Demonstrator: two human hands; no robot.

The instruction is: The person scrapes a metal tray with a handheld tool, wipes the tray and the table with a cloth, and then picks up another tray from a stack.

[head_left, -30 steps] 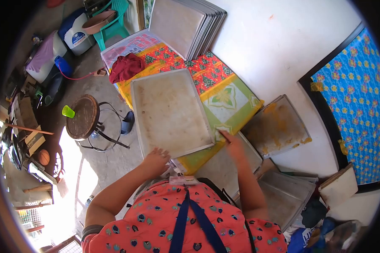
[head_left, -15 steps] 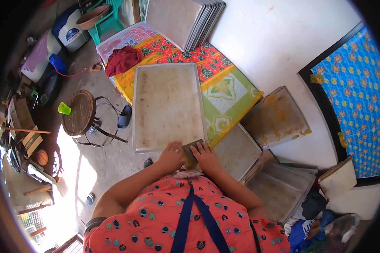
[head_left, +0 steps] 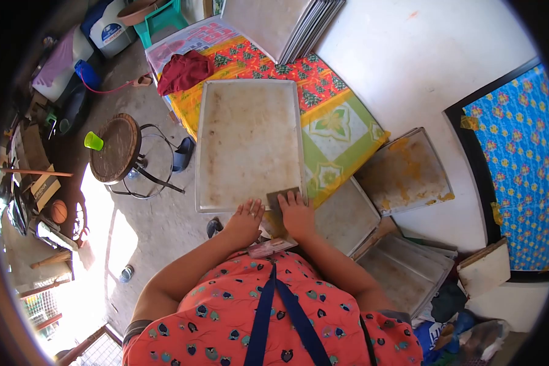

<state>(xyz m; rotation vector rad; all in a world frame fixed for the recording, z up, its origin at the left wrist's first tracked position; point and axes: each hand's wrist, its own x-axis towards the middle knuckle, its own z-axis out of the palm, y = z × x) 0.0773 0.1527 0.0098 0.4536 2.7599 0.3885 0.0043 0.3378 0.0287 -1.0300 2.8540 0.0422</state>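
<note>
A large metal baking tray with stained, brownish patches lies on the cloth-covered table in front of me. My right hand is at its near right corner, fingers pressed on a dark flat pad whose material I cannot make out. Fingers extended, my left hand rests at the near rim of the tray, left of the pad. Below the pad, between my hands, a brownish strip of the table edge shows.
Several trays stand stacked at the table's far end, near a maroon cloth. More trays lean against the wall at right. A round stool with a green cup stands at left.
My right hand and the pad have moved slightly forward along the near right corner of the tray. The left hand stays by the near rim. The whole view has shifted a little.
</note>
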